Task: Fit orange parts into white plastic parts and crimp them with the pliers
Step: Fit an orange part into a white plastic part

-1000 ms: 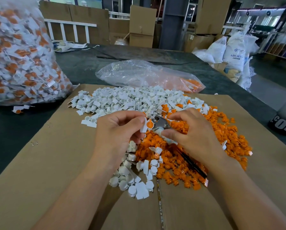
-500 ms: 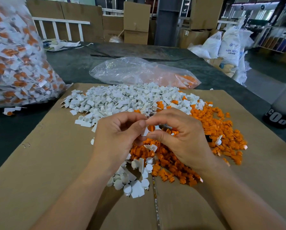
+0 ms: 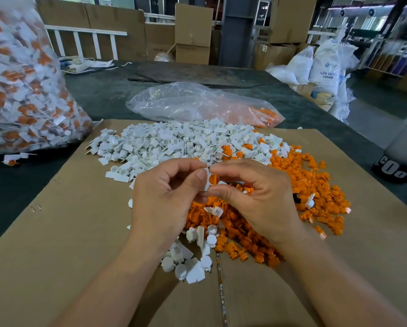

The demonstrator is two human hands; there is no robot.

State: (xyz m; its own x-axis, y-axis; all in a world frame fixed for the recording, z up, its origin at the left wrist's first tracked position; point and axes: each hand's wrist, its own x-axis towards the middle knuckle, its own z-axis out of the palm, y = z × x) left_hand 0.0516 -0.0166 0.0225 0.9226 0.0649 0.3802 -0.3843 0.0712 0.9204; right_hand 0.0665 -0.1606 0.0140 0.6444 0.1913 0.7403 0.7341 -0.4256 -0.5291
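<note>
Mid-fit: left hand pinches a white plastic part, right hand pinches the orange part into it above the piles, crimp pending; finished-parts bag looks full, big white pile and orange pile remain.

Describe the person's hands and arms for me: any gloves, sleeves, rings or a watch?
Nothing is worn. The left hand and right hand are bare: no gloves, no rings on the fingers in view. The nails look short. Neither wrist carries a watch or band, and the forearms are uncovered to the picture's edge, no sleeve showing.
</note>
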